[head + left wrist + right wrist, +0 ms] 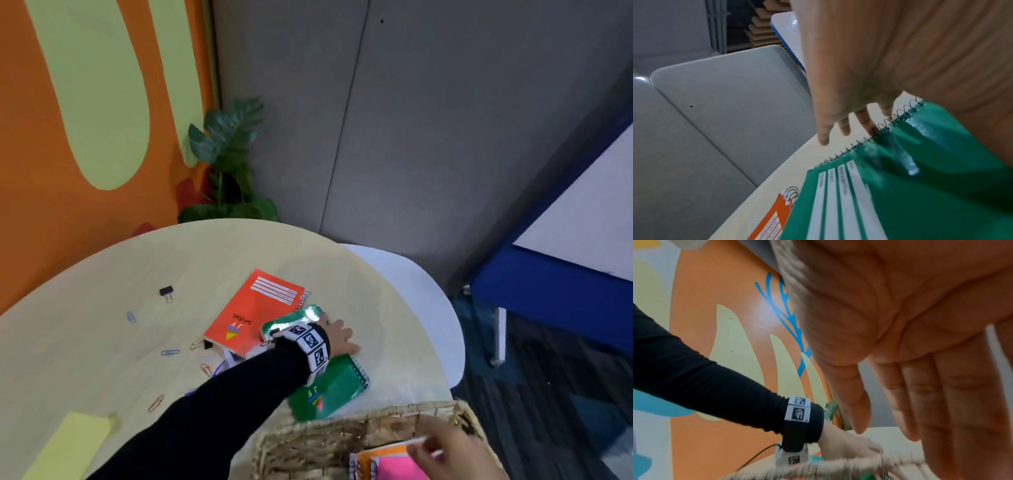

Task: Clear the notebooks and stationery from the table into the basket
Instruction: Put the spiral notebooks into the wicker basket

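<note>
A green spiral notebook [330,389] [910,186] lies near the table's right edge, partly over an orange spiral notebook [255,310] [768,224]. My left hand [337,337] [846,113] rests flat on the green cover, and its straight fingers [824,138] reach past the wire spiral. The woven basket [329,435] stands at the front right and holds an orange notepad [380,454] and a pink one [399,469]. Over these hovers my right hand [445,452] [920,369], palm open and fingers straight, holding nothing.
Several paper clips [170,352], a black binder clip [166,292] and a yellow pad [68,445] lie on the round table [102,274]. A white chair [418,291] stands beyond its right edge, with a plant [226,161] by the wall.
</note>
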